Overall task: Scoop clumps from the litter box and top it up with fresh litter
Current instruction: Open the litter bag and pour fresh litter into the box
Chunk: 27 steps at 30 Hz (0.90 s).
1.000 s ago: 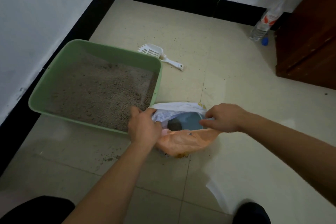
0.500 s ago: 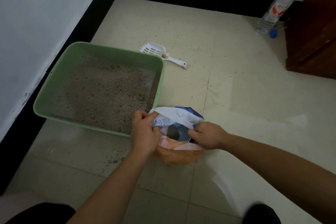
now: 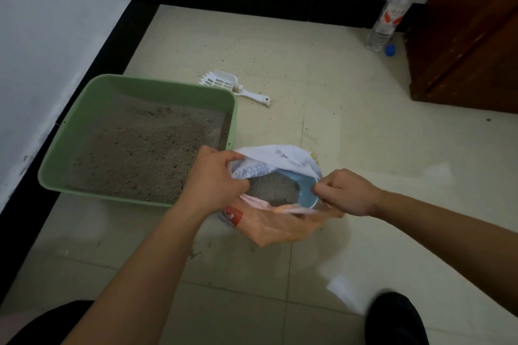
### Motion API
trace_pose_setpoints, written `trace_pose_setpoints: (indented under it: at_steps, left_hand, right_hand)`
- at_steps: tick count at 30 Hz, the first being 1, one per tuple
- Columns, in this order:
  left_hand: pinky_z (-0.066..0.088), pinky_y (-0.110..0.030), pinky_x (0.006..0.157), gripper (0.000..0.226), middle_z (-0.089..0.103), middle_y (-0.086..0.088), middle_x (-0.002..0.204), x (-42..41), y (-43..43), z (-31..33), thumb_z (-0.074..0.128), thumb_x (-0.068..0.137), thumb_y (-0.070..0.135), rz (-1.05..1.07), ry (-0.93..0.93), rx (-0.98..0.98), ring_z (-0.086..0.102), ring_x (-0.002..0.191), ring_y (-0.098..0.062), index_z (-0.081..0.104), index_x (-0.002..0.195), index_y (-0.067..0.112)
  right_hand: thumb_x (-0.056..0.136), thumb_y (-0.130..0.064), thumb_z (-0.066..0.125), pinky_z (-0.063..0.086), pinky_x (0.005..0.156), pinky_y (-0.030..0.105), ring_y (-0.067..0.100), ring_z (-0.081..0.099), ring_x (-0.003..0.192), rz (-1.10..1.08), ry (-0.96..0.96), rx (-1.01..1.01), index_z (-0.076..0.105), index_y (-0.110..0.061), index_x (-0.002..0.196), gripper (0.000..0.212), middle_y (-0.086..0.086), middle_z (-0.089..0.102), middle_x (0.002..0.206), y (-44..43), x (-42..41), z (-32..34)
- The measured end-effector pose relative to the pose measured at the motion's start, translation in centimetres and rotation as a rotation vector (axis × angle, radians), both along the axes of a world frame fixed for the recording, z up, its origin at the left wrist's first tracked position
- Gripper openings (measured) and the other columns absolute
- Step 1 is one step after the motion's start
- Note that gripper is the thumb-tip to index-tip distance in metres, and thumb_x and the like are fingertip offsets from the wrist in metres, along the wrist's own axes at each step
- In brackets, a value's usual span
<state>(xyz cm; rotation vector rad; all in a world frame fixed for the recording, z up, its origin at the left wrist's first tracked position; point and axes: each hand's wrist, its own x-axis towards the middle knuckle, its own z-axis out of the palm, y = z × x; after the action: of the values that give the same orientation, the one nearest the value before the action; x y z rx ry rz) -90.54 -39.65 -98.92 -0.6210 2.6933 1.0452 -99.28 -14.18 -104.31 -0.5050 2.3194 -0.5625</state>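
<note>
Two grips: left hand (image 3: 215,179), right hand (image 3: 344,190) pinching litter bag (image 3: 280,224) mouth beside litter box (image 3: 168,87)

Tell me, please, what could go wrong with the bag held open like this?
1. The bag is soft and held only at its mouth by the left grip and right grip; lifted so, it may sag and spill litter on the floor.
2. The scoop lies past the litter box; fetching it means letting the bag go.
</note>
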Motion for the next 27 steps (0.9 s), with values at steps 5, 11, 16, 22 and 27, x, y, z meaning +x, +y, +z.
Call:
trace_pose_setpoints:
  at_steps: [5,11,16,22,27]
  left_hand:
    - [0.052,-0.025,0.078,0.039,0.062,0.002,0.111,0.8,-1.6,1.4,0.082,0.077,0.019,0.061,-0.037,0.31,0.062,0.096,-0.012,0.071,0.113,0.025]
    - [0.035,-0.013,0.078,0.046,0.044,-0.002,0.115,1.4,0.1,0.6,0.065,0.09,0.011,0.025,0.086,0.076,0.05,0.083,-0.006,0.057,0.134,0.022]
    - [0.041,-0.018,0.078,0.054,0.026,0.005,0.112,1.3,1.0,0.6,0.058,0.094,0.01,-0.048,0.171,-0.067,0.043,0.082,-0.006,0.046,0.142,0.031]
    - [0.032,-0.013,0.057,0.077,0.031,0.004,0.105,1.6,-0.1,1.8,0.05,0.088,-0.002,-0.135,0.183,-0.046,0.042,0.071,-0.007,0.03,0.148,0.043]
    - [0.038,-0.02,0.068,0.085,0.047,-0.007,0.129,1.5,-1.1,2.4,0.047,0.086,-0.01,-0.127,0.144,0.187,0.057,0.089,-0.025,0.025,0.151,0.039]
  right_hand:
    - [0.089,-0.028,0.051,0.027,0.051,0.03,0.011,0.031,0.048,-0.012,-0.013,0.004,0.035,-0.015,0.052,0.042,-0.003,0.034,0.051,1.2,0.3,1.6]
    - [0.086,-0.034,0.048,0.03,0.054,0.031,0.012,0.032,0.052,-0.011,-0.008,0.021,0.038,-0.01,0.057,0.038,-0.002,0.036,0.054,1.7,1.0,2.5]
    - [0.079,-0.041,0.045,0.031,0.054,0.031,0.012,0.033,0.051,-0.073,-0.057,-0.038,0.038,-0.018,0.05,0.038,-0.005,0.037,0.053,2.3,1.3,3.0]
    - [0.09,-0.031,0.05,0.034,0.053,0.031,0.012,0.037,0.05,-0.122,0.038,-0.027,0.04,-0.016,0.052,0.042,-0.005,0.04,0.05,2.0,1.1,5.4]
    - [0.091,-0.036,0.048,0.037,0.055,0.031,0.013,0.04,0.05,-0.155,0.064,0.044,0.042,-0.016,0.051,0.045,-0.004,0.043,0.05,0.1,2.4,8.4]
